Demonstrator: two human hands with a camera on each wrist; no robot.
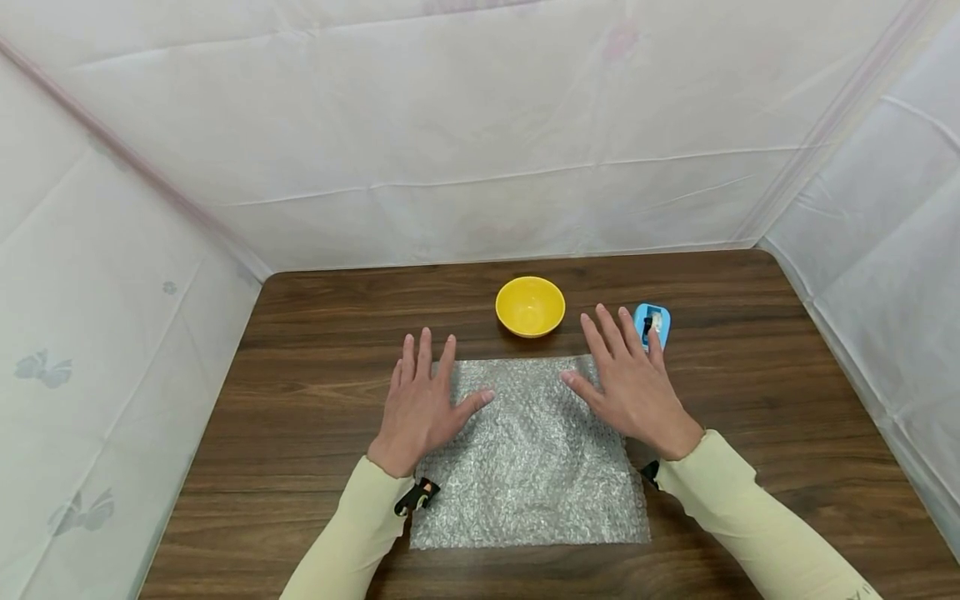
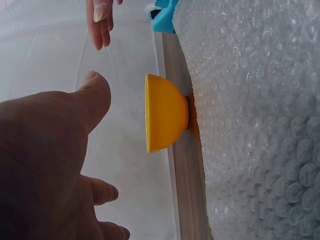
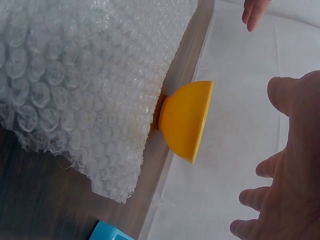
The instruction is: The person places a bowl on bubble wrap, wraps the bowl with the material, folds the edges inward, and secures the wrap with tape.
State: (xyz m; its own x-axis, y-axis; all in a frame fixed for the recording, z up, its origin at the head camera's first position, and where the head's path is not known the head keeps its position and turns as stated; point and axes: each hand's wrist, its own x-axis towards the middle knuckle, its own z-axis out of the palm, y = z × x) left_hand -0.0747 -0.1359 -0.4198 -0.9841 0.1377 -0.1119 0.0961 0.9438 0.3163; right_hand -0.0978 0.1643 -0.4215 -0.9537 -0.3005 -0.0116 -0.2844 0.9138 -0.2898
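A sheet of bubble wrap (image 1: 528,467) lies flat on the wooden table, also filling the right side of the left wrist view (image 2: 260,100). The left hand (image 1: 423,412) hovers over its left edge, palm down with fingers spread, holding nothing. Over the upper right corner is the right hand (image 1: 637,392), fingers likewise spread and holding nothing. Both wrist views show the hands raised above the surface. Just beyond the sheet stands an upright yellow bowl (image 1: 530,308). A blue tape dispenser-like object (image 1: 651,323) sits beyond the right hand, partly covered by its little finger.
The brown wooden table (image 1: 300,433) has its far edge against a white sheet-like backdrop (image 1: 480,125). Similar white sheeting stands along the left and right sides. Dark straps are at both wrists beside the pale yellow sleeves (image 1: 345,533).
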